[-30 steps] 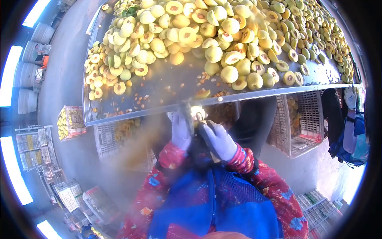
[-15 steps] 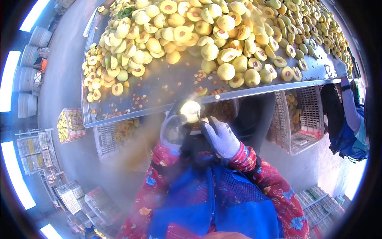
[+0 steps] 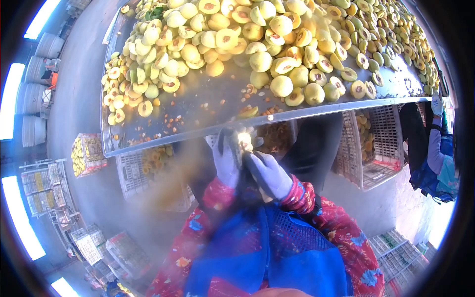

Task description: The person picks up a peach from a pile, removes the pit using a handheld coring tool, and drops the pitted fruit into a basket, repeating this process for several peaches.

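Left hand (image 3: 225, 158), in a pale work glove, is closed around a small yellow fruit (image 3: 244, 140) just below the middle of the frame, and the gloved right hand (image 3: 269, 173) presses in beside it, its fingers curled toward the same fruit; whether it grips a tool I cannot tell, since a dark shape between the palms is blurred. That fruit sits at the fingertips, just under the near edge of the metal worktop (image 3: 198, 106). It looks light, and probably soft and wet where it is cut, so it should bruise under a hard squeeze and slip in a loose one; a cupped hold around its rounded skin side, away from the open face, seems the safest. Lower in the frame are floral red sleeves (image 3: 321, 218) and a blue apron (image 3: 267, 257). Beneath the worktop stand white plastic crates (image 3: 371, 148), some holding fruit pieces. Above the hands, loose pits (image 3: 250, 91) and scraps lie scattered on the bare metal, and farther up a great heap of halved and whole fruit (image 3: 277, 44) fills the upper part of the frame. At the right edge another person's gloved hand (image 3: 436, 105) rests by the worktop's corner.
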A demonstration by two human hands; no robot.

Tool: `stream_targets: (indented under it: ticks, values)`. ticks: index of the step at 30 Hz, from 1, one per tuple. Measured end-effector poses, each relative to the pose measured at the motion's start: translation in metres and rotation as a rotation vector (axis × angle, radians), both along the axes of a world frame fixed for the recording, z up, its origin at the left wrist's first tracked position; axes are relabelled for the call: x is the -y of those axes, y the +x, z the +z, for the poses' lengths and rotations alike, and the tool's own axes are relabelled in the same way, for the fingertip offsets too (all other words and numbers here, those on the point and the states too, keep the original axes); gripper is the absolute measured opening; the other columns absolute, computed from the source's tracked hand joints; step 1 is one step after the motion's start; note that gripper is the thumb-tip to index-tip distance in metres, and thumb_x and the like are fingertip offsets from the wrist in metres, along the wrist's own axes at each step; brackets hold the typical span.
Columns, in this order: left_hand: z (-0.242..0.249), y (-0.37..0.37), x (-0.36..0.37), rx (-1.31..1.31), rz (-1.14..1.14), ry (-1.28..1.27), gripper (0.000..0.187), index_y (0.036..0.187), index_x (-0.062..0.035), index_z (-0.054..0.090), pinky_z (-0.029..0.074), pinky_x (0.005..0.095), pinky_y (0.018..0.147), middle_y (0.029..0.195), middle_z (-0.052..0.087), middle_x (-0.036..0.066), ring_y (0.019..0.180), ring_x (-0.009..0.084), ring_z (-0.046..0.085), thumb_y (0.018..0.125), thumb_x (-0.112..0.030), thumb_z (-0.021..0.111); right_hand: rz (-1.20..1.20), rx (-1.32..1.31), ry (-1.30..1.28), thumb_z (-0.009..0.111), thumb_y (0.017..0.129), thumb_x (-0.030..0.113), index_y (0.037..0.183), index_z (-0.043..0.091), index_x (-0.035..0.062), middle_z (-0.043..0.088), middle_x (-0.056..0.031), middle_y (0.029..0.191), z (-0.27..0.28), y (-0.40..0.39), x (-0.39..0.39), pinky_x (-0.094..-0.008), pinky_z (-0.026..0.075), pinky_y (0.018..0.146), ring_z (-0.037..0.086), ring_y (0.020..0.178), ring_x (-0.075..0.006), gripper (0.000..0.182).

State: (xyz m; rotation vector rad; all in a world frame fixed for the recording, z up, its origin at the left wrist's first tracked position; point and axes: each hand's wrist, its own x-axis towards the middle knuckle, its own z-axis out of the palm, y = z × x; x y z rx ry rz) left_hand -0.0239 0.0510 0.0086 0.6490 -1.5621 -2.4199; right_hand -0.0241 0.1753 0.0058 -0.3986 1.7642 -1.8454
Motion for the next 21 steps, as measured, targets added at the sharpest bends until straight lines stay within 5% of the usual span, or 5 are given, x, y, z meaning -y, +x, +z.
stream_targets:
  ticks: [3,5,12,16,21]
  values:
    - [-0.011,-0.001,0.000,-0.064,-0.021,0.053,0.029,0.101,-0.0005,0.056,0.058,0.0344,0.064,0.095,0.064,0.015,0.075,0.0225,0.065,0.100,-0.028,0.048,0.225,0.532,-0.390,0.048,0.099,0.030,0.096,0.054,0.0024,0.049,-0.0082,0.056,0.012,-0.012,-0.013,-0.0361,0.043,0.053,0.049,0.047,-0.0249,0.029]
    - [-0.001,0.000,-0.001,-0.050,-0.072,0.033,0.028,0.103,0.0005,0.058,0.056,0.0319,0.068,0.095,0.064,0.015,0.079,0.0199,0.063,0.100,-0.025,0.047,0.319,1.505,-1.001,0.046,0.099,0.037,0.096,0.054,0.0061,0.046,-0.0033,0.055,-0.003,-0.014,-0.016,-0.0333,0.042,0.051,0.046,0.044,-0.0174,0.032]
    - [-0.047,0.004,0.012,-0.112,-0.068,-0.388,0.029,0.114,0.0036,0.054,0.053,0.0271,0.077,0.103,0.061,0.011,0.088,0.0168,0.061,0.099,-0.021,0.051,0.309,1.552,-1.226,0.040,0.101,0.041,0.105,0.054,0.0071,0.045,0.0016,0.052,-0.007,-0.012,-0.011,-0.0200,0.034,0.035,0.045,0.040,-0.0068,0.037]
    - [-0.016,-0.004,0.002,0.008,-0.017,-0.018,0.028,0.109,0.0036,0.059,0.052,0.0268,0.072,0.098,0.064,0.011,0.083,0.0159,0.063,0.100,-0.019,0.046,0.310,1.517,-1.352,0.039,0.101,0.041,0.106,0.053,0.0050,0.049,0.0008,0.056,-0.015,-0.010,-0.002,-0.0228,0.036,0.039,0.043,0.038,-0.0084,0.039]
    - [-0.012,-0.008,0.010,0.066,-0.170,-0.104,0.026,0.107,0.0039,0.060,0.054,0.0291,0.072,0.097,0.065,0.012,0.082,0.0167,0.064,0.097,-0.018,0.051,0.372,1.559,-1.223,0.034,0.100,0.046,0.103,0.053,0.0030,0.044,0.0008,0.049,-0.022,-0.014,-0.010,-0.0265,0.034,0.043,0.040,0.037,-0.0121,0.047]
